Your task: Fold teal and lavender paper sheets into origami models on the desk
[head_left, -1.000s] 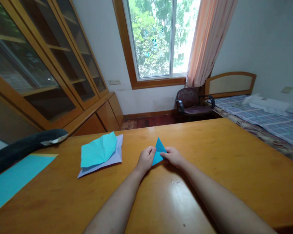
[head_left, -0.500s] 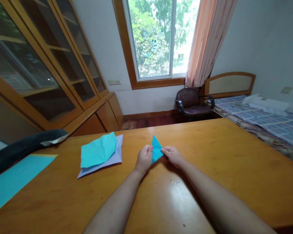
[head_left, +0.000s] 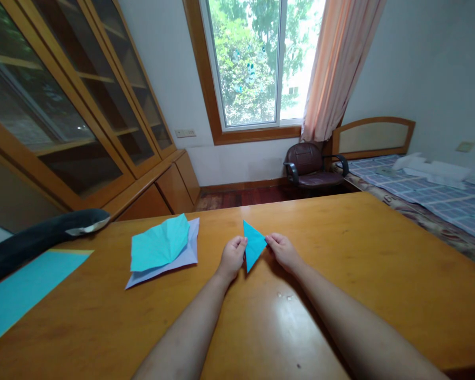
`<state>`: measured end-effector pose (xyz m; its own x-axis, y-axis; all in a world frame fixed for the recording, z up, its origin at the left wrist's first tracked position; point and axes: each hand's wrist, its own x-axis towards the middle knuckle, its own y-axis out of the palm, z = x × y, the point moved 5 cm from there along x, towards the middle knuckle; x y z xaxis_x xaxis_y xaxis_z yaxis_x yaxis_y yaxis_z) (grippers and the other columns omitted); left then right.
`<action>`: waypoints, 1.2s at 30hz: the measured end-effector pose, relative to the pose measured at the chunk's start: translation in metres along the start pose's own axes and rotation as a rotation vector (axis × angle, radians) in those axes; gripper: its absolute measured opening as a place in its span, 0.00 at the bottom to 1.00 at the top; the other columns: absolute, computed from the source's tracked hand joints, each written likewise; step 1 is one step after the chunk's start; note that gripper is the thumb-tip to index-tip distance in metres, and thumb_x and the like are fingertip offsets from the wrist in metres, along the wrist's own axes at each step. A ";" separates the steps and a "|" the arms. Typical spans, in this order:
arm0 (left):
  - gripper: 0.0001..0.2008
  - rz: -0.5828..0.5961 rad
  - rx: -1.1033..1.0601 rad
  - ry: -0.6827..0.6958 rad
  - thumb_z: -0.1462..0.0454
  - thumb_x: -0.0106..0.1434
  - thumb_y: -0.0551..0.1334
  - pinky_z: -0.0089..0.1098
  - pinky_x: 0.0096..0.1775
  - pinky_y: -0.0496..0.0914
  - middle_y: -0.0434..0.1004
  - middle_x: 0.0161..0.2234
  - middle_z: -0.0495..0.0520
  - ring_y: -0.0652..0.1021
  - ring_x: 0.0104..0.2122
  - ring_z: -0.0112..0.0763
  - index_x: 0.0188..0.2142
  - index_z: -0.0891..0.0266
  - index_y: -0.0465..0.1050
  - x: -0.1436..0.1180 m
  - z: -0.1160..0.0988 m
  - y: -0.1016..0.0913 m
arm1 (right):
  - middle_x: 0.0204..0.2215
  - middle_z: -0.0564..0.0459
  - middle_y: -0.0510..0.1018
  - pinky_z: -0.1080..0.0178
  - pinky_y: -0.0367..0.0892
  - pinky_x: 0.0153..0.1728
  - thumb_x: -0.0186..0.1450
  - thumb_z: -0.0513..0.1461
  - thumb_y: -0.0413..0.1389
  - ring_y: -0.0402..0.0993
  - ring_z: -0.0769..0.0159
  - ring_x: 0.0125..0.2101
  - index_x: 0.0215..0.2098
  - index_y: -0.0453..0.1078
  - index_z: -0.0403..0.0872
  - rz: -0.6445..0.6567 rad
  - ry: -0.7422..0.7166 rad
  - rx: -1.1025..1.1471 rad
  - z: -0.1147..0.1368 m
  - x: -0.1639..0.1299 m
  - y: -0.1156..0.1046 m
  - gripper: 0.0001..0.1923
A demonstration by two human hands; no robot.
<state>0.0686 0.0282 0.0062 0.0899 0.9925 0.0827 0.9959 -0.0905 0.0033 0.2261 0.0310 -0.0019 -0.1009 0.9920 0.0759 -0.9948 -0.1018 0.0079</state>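
A small piece of folded blue paper (head_left: pixel 254 245), shaped like a triangle, is held just above the wooden table (head_left: pixel 340 253). My left hand (head_left: pixel 233 256) is closed, pinching its left edge between thumb and fingers. At the right corner, the thumb and fingertips of my right hand (head_left: pixel 283 250) grip the same paper. The fingers behind the paper are partly hidden. To the left of my hands, a creased turquoise sheet (head_left: pixel 160 244) lies on top of a pale purple sheet (head_left: pixel 188 257).
A stack of flat blue paper with a yellow edge (head_left: pixel 31 290) lies at the table's left, beside a dark stuffed toy (head_left: pixel 43 237). Beyond the table stand a glass-door cabinet (head_left: pixel 122 142), a brown armchair (head_left: pixel 312 166) and a bed (head_left: pixel 431 195).
The folded blue paper has turned slightly and shows more of its face, its top point moving left. My hands have moved a little apart, both still gripping it.
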 end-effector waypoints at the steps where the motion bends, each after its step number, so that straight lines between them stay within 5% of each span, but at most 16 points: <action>1: 0.21 0.019 -0.030 -0.027 0.46 0.55 0.60 0.26 0.21 0.56 0.61 0.16 0.43 0.62 0.17 0.23 0.21 0.61 0.63 -0.001 0.000 0.001 | 0.15 0.60 0.59 0.67 0.49 0.19 0.57 0.56 0.52 0.52 0.73 0.18 0.18 0.58 0.48 -0.019 -0.011 0.004 0.000 0.001 -0.001 0.23; 6: 0.20 0.032 -0.075 -0.043 0.48 0.53 0.63 0.25 0.21 0.59 0.67 0.16 0.45 0.66 0.16 0.23 0.21 0.63 0.65 -0.001 -0.001 0.001 | 0.15 0.62 0.61 0.68 0.50 0.18 0.54 0.54 0.56 0.54 0.73 0.17 0.25 0.63 0.47 -0.093 -0.003 0.057 0.004 0.000 -0.004 0.19; 16: 0.17 0.137 -0.230 -0.109 0.56 0.48 0.70 0.28 0.29 0.69 0.79 0.27 0.53 0.75 0.24 0.29 0.32 0.66 0.74 -0.004 0.006 0.012 | 0.13 0.62 0.62 0.68 0.49 0.17 0.51 0.51 0.59 0.53 0.75 0.15 0.21 0.63 0.47 0.071 0.088 0.120 0.002 -0.006 0.010 0.18; 28: 0.15 0.108 -0.165 -0.152 0.57 0.45 0.72 0.32 0.33 0.70 0.79 0.26 0.54 0.76 0.26 0.31 0.28 0.67 0.76 -0.005 0.004 0.009 | 0.14 0.61 0.58 0.68 0.49 0.19 0.55 0.54 0.55 0.51 0.74 0.18 0.18 0.60 0.47 0.048 0.013 -0.031 0.002 -0.005 0.010 0.21; 36: 0.20 -0.202 -0.370 -0.099 0.54 0.41 0.72 0.25 0.25 0.65 0.68 0.17 0.44 0.68 0.19 0.21 0.23 0.65 0.68 0.005 0.006 -0.012 | 0.16 0.60 0.58 0.67 0.50 0.21 0.54 0.53 0.56 0.52 0.73 0.20 0.18 0.60 0.47 0.040 -0.020 -0.076 0.003 -0.003 0.011 0.20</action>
<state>0.0568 0.0344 0.0008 -0.0879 0.9948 -0.0518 0.9243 0.1008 0.3680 0.2159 0.0263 0.0007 -0.1412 0.9855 0.0942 -0.9883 -0.1348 -0.0712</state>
